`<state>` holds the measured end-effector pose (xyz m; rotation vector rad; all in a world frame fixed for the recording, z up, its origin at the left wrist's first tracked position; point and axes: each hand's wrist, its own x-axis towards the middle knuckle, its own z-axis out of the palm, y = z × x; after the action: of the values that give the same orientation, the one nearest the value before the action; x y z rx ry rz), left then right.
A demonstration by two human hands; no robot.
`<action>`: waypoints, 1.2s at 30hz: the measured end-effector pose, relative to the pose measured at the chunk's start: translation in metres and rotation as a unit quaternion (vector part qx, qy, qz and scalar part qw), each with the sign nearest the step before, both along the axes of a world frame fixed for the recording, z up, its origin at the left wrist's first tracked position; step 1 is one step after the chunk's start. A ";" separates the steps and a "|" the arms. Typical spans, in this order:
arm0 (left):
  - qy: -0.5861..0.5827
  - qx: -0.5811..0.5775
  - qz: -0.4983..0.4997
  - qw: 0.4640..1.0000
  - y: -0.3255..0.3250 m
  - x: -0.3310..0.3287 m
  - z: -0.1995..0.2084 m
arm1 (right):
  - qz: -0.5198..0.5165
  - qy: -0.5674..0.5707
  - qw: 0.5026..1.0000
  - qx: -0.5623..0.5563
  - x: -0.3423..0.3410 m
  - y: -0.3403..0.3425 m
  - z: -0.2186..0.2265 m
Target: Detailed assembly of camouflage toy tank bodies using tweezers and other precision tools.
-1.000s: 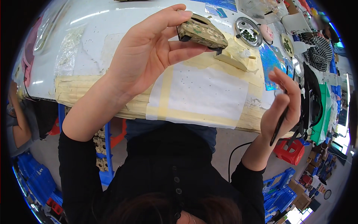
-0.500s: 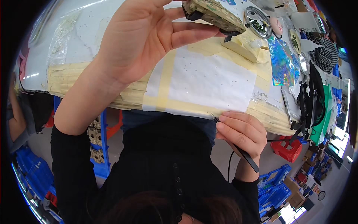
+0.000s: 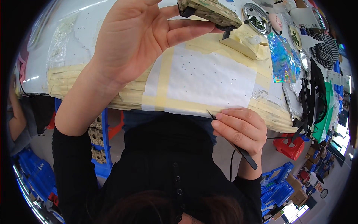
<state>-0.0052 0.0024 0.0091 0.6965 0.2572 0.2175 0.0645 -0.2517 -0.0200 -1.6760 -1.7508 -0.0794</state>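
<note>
My left hand [image 3: 128, 44] is raised over the far side of the table, gripping a boxy camouflage-patterned piece [image 3: 213, 13] with black parts along its edge. The piece is tilted, and its upper end runs out of view at the top. Low on the right, at the table's near edge, my right hand [image 3: 242, 128] pinches black tweezers [image 3: 247, 158]. Their thin tip points up and left at the taped border of a white sheet [image 3: 212, 82]. Small dark specks are scattered over that sheet. Whether the tip holds anything is too small to tell.
A tape-wrapped block [image 3: 242, 44] stands beyond the sheet. Farther right are a round metal dish [image 3: 257, 18] of dark bits, a shiny holographic sheet [image 3: 281, 59], another pair of tweezers [image 3: 288, 100] and black straps [image 3: 317, 93]. A red stool [image 3: 289, 147] stands below the table.
The tweezers have shifted slightly left, and their tip shows more plainly over the sheet's near border. My left hand and the camouflage piece have moved a little left and up.
</note>
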 end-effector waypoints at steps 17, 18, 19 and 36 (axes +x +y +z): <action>-0.023 -0.003 -0.001 1.000 -0.002 -0.003 0.003 | -0.210 0.636 0.742 -0.023 0.003 0.002 0.024; -0.034 -0.009 -0.010 0.999 -0.001 -0.004 0.002 | -0.201 0.666 0.718 -0.017 0.006 0.003 0.025; -0.043 -0.016 -0.019 0.999 -0.001 -0.004 0.001 | -0.197 0.677 0.709 -0.021 0.009 0.003 0.025; -0.038 0.080 -0.070 0.994 -0.008 -0.004 0.007 | -0.169 0.730 0.663 0.009 0.021 0.001 0.025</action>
<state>-0.0088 -0.0053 0.0162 0.8599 0.1186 0.1312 0.0857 -0.2512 0.0055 -1.2393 -0.1819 0.8522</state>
